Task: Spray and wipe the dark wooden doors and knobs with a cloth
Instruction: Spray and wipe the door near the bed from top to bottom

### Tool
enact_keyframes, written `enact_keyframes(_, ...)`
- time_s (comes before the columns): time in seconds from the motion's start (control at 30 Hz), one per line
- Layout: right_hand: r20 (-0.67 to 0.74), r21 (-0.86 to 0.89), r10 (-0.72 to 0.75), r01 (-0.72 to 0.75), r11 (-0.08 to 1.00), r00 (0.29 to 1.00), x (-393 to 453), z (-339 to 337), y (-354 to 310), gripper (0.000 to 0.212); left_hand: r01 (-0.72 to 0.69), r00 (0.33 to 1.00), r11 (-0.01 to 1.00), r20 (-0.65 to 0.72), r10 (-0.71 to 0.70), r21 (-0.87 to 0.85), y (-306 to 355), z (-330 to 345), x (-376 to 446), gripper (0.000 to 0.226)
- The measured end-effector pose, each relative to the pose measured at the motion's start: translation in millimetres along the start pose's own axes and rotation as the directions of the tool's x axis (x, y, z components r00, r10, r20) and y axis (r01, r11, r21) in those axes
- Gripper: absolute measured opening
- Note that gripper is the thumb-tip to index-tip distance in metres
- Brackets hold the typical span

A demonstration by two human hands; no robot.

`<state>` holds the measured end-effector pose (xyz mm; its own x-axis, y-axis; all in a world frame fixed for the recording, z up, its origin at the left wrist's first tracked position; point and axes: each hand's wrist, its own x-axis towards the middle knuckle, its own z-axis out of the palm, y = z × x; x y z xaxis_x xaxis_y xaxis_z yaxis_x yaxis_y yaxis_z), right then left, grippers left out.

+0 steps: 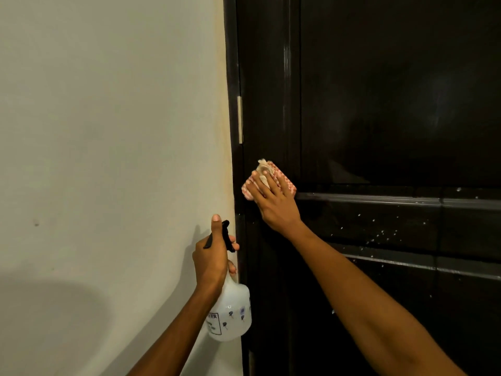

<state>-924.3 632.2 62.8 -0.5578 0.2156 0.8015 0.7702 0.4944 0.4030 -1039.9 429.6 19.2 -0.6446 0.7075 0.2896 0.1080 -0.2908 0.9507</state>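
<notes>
Head view: a right hand, fingers spread flat, presses a checked cloth to the hinge side of a dark door; the left hand grips a spray bottle beside the frame. Wiping is underway; droplets on the rail to the right likely come next.

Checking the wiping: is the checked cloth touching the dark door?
Touching. The head view shows the right hand pressing the red-and-white checked cloth flat against the dark wooden door, no gap visible.
</notes>
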Motion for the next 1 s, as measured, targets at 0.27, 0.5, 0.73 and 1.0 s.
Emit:
enact_keyframes(0.27,0.262,-0.032,-0.137,0.151,0.988,0.955,-34,55,-63,0.071,0.005,1.000,1.000,-0.010,-0.005,0.003,-25,-20,5,0.070)
enact_keyframes(0.5,0.586,0.053,-0.482,0.562,0.825,0.651,-119,59,-56,0.069,0.036,0.999,0.999,0.015,-0.036,-0.013,-31,-22,-11,0.064)
enact_keyframes(0.73,0.215,-0.115,-0.203,0.231,0.966,0.955,-64,-8,26,0.064,0.005,0.998,1.000,0.068,-0.006,0.019,-12,3,-11,0.073)
enact_keyframes(1.0,-0.029,-0.123,0.142,-0.145,0.982,0.989,-158,-60,120,0.055,0.043,0.987,0.999,0.154,-0.040,-0.012,10,60,-17,0.077)
